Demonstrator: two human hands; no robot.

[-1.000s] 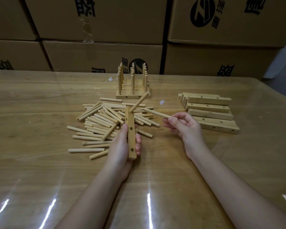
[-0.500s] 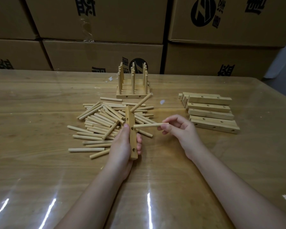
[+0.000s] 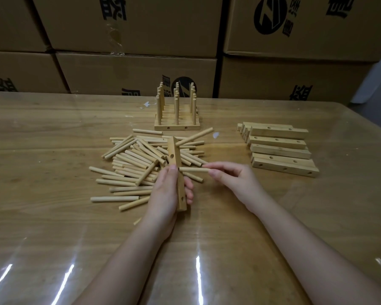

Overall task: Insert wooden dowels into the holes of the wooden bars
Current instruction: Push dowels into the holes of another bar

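Note:
My left hand (image 3: pixel 166 194) grips a wooden bar (image 3: pixel 174 158) that points away from me, its drilled holes facing right. My right hand (image 3: pixel 231 179) pinches a wooden dowel (image 3: pixel 193 169) held level, and the dowel's left tip sits against the bar's right side near its middle, just beside my left thumb. A loose pile of dowels (image 3: pixel 132 164) lies on the table behind and left of the bar.
A stack of bare drilled bars (image 3: pixel 279 148) lies at the right. Finished bars with upright dowels (image 3: pixel 176 116) stand at the back centre. Cardboard boxes (image 3: pixel 136 69) wall off the far table edge. A glossy film covers the wooden table (image 3: pixel 53 227).
My right hand has carried the dowel leftward and turned it level, bringing its tip up to the bar's side. My left hand has kept hold of the bar.

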